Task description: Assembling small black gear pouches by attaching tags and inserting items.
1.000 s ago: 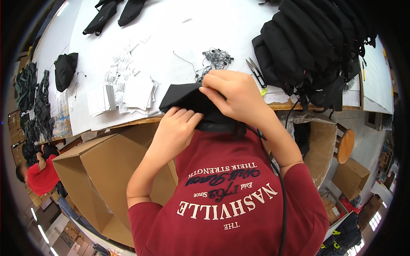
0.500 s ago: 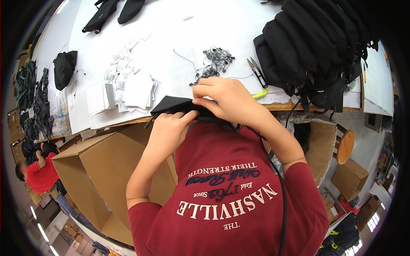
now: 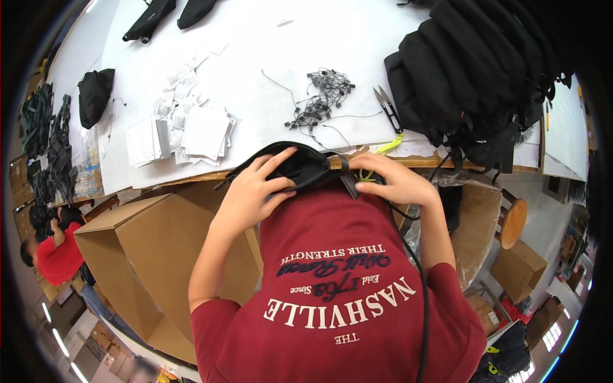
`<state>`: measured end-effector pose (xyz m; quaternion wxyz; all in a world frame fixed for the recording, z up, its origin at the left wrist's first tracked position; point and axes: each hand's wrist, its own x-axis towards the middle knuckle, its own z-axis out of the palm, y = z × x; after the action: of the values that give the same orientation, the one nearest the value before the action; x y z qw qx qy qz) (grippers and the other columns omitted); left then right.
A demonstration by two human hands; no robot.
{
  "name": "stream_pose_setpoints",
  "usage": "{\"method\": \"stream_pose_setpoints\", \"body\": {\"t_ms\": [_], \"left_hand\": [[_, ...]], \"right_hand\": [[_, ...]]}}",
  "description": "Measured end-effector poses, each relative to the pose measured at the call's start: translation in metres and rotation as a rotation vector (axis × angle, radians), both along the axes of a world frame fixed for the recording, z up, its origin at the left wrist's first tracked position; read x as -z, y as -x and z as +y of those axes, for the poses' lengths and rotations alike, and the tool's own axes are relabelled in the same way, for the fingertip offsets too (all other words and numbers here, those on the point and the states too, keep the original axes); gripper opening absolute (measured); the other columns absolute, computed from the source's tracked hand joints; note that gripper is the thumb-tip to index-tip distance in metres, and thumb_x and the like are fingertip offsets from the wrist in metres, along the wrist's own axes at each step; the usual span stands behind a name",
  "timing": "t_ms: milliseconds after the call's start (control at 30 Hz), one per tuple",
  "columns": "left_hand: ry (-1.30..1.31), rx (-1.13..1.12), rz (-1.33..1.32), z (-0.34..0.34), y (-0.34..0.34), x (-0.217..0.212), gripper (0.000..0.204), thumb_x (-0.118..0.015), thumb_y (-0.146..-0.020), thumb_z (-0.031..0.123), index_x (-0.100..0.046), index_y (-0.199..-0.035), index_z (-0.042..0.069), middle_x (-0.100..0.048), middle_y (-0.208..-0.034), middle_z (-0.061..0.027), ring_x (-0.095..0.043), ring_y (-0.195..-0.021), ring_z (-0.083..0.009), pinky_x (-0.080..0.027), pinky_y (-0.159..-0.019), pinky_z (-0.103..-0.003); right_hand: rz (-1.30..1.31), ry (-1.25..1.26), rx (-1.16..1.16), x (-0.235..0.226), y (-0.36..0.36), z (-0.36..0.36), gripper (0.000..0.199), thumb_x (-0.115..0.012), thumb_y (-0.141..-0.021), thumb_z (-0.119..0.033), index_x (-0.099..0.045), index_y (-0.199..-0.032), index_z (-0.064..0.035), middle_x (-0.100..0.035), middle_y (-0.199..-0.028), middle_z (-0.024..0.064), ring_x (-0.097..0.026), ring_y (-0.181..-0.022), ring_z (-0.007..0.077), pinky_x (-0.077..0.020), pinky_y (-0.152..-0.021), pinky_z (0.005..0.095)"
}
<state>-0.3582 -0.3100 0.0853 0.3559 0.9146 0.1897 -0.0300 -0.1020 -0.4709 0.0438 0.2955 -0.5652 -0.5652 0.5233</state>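
Lying crosswise at the white bench [image 3: 357,70] edge, the flat black fabric pouch [image 3: 300,167] runs nine to three o'clock; left hand [image 3: 252,191] clamped on its nine o'clock end, right hand [image 3: 396,182] pinching the strap at three — both equally near.

A loose heap of small white paper tags [image 3: 185,124] was seen on the white table [image 3: 357,38], up and to the left of the left hand [image 3: 252,191], well apart from it. A large open brown cardboard box [image 3: 143,255] was noted just below and left of that hand, under the table edge. Smaller brown cartons [image 3: 520,271] were recorded low to the right of the right hand [image 3: 396,182], on the floor.
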Motion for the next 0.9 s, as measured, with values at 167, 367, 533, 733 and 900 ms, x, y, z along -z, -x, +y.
{"method": "stream_pose_setpoints", "body": {"t_ms": [167, 367, 533, 733, 900], "left_hand": [[-0.102, -0.035, -0.136, -0.013, 0.020, -0.005, 0.023, -0.071, -0.067, 0.008, -0.068, -0.089, 0.010, -0.052, -0.131, -0.0091, -0.054, -0.110, -0.0319, -0.046, -0.091, -0.040], [0.075, -0.219, -0.130, -0.020, 0.044, 0.000, 0.009, -0.065, -0.080, 0.005, -0.061, -0.088, 0.003, -0.058, -0.074, -0.0091, -0.056, -0.067, -0.0267, -0.043, -0.061, -0.036], [0.229, -0.405, -0.086, -0.021, 0.059, -0.003, 0.011, -0.063, -0.084, 0.008, -0.062, -0.093, 0.001, -0.057, -0.072, -0.0113, -0.054, -0.060, -0.0242, -0.043, -0.056, -0.032], [0.430, -0.405, 0.077, -0.010, 0.066, 0.000, 0.018, -0.062, -0.088, 0.015, -0.058, -0.091, -0.002, -0.051, -0.063, -0.0132, -0.045, -0.051, -0.0191, -0.040, -0.052, -0.029], [0.585, -0.321, 0.020, -0.016, 0.062, 0.015, 0.020, -0.063, -0.087, 0.015, -0.058, -0.092, -0.003, -0.057, -0.070, -0.0158, -0.052, -0.060, -0.0208, -0.044, -0.058, -0.031]], "right_hand": [[-0.131, 0.082, -0.137, -0.023, 0.015, 0.016, 0.043, -0.069, -0.080, -0.022, -0.057, -0.117, -0.0029, -0.055, -0.118, 0.0116, -0.050, -0.113, 0.0280, -0.0382, -0.098, 0.0354], [-0.145, -0.045, -0.137, -0.015, 0.018, 0.022, 0.036, -0.071, -0.080, -0.029, -0.060, -0.107, -0.0069, -0.061, -0.105, 0.0102, -0.053, -0.105, 0.0271, -0.0411, -0.091, 0.0357], [-0.046, 0.076, 0.059, -0.024, 0.018, 0.023, 0.035, -0.071, -0.082, -0.028, -0.057, -0.104, -0.0057, -0.065, -0.095, 0.0106, -0.063, -0.087, 0.0279, -0.0471, -0.079, 0.0378], [0.604, 0.197, 0.227, -0.044, -0.010, 0.019, 0.034, -0.069, -0.082, -0.014, -0.055, -0.110, 0.0000, -0.062, -0.093, 0.0026, -0.057, -0.080, 0.0050, -0.0434, -0.073, 0.0193], [0.932, 0.141, 0.185, -0.023, -0.019, 0.009, 0.054, -0.069, -0.083, -0.037, -0.051, -0.120, -0.0009, -0.062, -0.109, 0.0144, -0.061, -0.093, 0.0175, -0.0466, -0.086, 0.0289]]}}
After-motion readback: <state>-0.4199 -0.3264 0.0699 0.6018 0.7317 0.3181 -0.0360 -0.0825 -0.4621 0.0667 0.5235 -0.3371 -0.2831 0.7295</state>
